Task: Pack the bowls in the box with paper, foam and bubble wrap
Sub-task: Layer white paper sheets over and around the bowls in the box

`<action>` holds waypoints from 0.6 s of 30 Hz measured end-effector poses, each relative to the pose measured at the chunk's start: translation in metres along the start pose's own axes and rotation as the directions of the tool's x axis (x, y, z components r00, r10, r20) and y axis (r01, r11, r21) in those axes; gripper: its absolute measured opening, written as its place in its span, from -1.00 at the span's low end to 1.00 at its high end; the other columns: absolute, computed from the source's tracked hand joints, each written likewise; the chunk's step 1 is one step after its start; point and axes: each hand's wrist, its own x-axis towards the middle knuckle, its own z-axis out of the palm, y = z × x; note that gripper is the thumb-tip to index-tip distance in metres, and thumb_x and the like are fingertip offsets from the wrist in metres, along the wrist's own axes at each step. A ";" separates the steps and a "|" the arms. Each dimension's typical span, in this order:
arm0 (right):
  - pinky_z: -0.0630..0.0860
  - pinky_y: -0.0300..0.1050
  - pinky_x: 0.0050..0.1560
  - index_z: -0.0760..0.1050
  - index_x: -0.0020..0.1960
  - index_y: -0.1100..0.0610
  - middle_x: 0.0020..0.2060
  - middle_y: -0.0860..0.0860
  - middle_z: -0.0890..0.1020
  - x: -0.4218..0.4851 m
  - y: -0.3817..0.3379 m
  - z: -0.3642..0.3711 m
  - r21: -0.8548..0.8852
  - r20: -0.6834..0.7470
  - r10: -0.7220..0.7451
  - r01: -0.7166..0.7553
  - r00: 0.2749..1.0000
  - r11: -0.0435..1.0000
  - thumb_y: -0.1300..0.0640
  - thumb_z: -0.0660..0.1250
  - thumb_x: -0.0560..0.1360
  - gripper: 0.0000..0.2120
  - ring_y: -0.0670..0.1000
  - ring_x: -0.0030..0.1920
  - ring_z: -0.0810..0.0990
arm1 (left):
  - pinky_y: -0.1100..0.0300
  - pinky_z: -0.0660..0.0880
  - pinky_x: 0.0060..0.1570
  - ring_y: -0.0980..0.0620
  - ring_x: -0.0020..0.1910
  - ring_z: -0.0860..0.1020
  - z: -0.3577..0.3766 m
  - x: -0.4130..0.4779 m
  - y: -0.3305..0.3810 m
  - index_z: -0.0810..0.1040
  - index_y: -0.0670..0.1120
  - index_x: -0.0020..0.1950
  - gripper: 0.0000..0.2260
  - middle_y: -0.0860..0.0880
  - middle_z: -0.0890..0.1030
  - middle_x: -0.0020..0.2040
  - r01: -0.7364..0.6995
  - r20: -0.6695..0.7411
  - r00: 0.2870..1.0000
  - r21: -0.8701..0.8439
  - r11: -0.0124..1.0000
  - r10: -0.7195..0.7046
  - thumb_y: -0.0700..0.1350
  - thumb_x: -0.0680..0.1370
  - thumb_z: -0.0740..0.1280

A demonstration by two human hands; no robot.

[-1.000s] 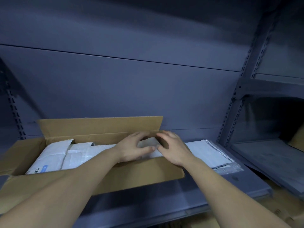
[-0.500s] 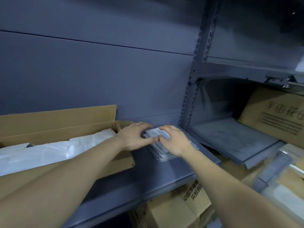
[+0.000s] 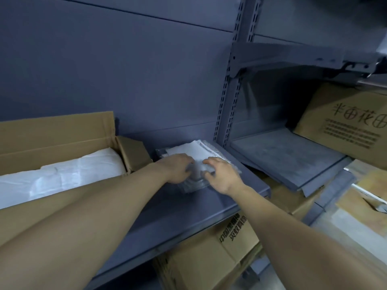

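Observation:
An open cardboard box [image 3: 62, 130] stands on the grey shelf [image 3: 188, 214] at the left, filled with white wrapped packing material [image 3: 62, 174]. To its right lies a flat stack of white sheets in clear plastic [image 3: 188, 151]. My left hand [image 3: 178, 167] and my right hand [image 3: 219, 174] both rest on the near end of this stack, fingers curled on its top sheets. No bowls show.
A slotted upright post [image 3: 230, 91] divides the shelving. A loose grey shelf board [image 3: 289, 158] lies tilted in the right bay beside a printed carton [image 3: 345, 122]. More printed cartons [image 3: 209, 258] sit below the shelf.
The view swung right. Both hands left the box's right end and moved onto the stack of sheets beside it, then slid to its near end.

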 end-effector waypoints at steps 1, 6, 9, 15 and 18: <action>0.28 -0.10 0.43 0.39 0.46 0.03 0.46 -0.01 0.37 0.004 0.001 0.006 -0.005 0.011 -0.004 0.004 1.000 1.000 0.03 0.27 0.58 -0.55 0.04 0.46 0.32 | 0.09 0.25 0.42 -0.07 0.44 0.35 0.004 0.003 0.000 0.34 -0.08 0.49 -0.56 -0.10 0.37 0.48 0.001 0.018 1.000 0.003 1.000 -0.001 -0.01 0.63 0.22; 0.27 -0.05 0.46 0.37 0.48 0.00 0.50 -0.01 0.33 0.010 0.006 0.025 -0.013 0.036 -0.014 0.014 0.999 1.000 -0.01 0.27 0.58 -0.53 0.02 0.48 0.30 | 0.05 0.39 0.27 -0.09 0.27 0.47 0.021 0.011 -0.010 0.44 -0.11 0.35 -0.59 -0.10 0.48 0.32 -0.021 0.024 0.999 -0.067 0.998 0.022 0.05 0.57 0.32; 0.27 -0.09 0.45 0.41 0.46 -0.02 0.50 -0.03 0.34 0.007 0.011 0.027 0.013 0.029 -0.026 0.025 0.999 1.000 -0.03 0.27 0.58 -0.55 0.00 0.44 0.36 | 0.05 0.40 0.27 -0.05 0.24 0.48 0.022 0.009 -0.013 0.42 -0.09 0.40 -0.57 -0.05 0.46 0.36 -0.036 0.033 0.999 -0.093 0.995 0.039 0.06 0.59 0.30; 0.33 -0.13 0.40 0.52 0.36 -0.06 0.45 -0.06 0.42 0.008 0.010 0.028 0.028 -0.033 -0.024 0.025 0.999 0.999 -0.01 0.27 0.58 -0.65 -0.03 0.40 0.42 | 0.02 0.40 0.22 -0.03 0.25 0.48 0.022 0.007 -0.014 0.46 0.02 0.36 -0.68 0.02 0.52 0.33 -0.025 -0.026 0.999 0.018 1.000 0.026 0.06 0.63 0.21; 0.37 -0.17 0.34 0.56 0.32 -0.07 0.42 -0.10 0.46 0.010 0.007 0.027 0.052 -0.052 0.005 -0.003 0.999 0.999 0.01 0.26 0.59 -0.68 -0.03 0.38 0.44 | 0.05 0.41 0.16 -0.04 0.22 0.49 0.024 0.010 -0.015 0.50 0.03 0.27 -0.74 0.02 0.56 0.26 -0.025 -0.064 0.998 0.031 0.999 0.027 0.03 0.63 0.19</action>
